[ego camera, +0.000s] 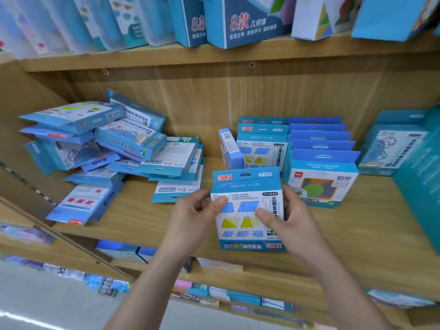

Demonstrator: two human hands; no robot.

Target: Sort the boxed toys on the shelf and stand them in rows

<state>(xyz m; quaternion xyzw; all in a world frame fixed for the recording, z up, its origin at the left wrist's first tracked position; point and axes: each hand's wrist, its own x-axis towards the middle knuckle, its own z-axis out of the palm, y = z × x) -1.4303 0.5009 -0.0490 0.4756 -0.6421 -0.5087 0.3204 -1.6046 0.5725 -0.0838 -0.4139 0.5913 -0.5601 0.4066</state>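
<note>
I hold one blue-and-white toy box [246, 225] upright over the front of the wooden shelf [142, 225]. My left hand [195, 217] grips its left edge, thumb on the front. On its right edge sits my right hand [285, 222]. Behind it a short row of matching boxes [260, 144] stands upright, with one box [229, 148] turned sideways at its left. To the right stands a longer row [320, 163] of blue boxes. A loose heap of boxes [102, 148] lies flat and tilted on the shelf's left half.
More blue boxes [392, 148] stand at the shelf's far right. The shelf above [238, 55] carries large upright boxes. Lower shelves [214, 294] hold small packets. A wooden side panel [21, 110] bounds the shelf at the left.
</note>
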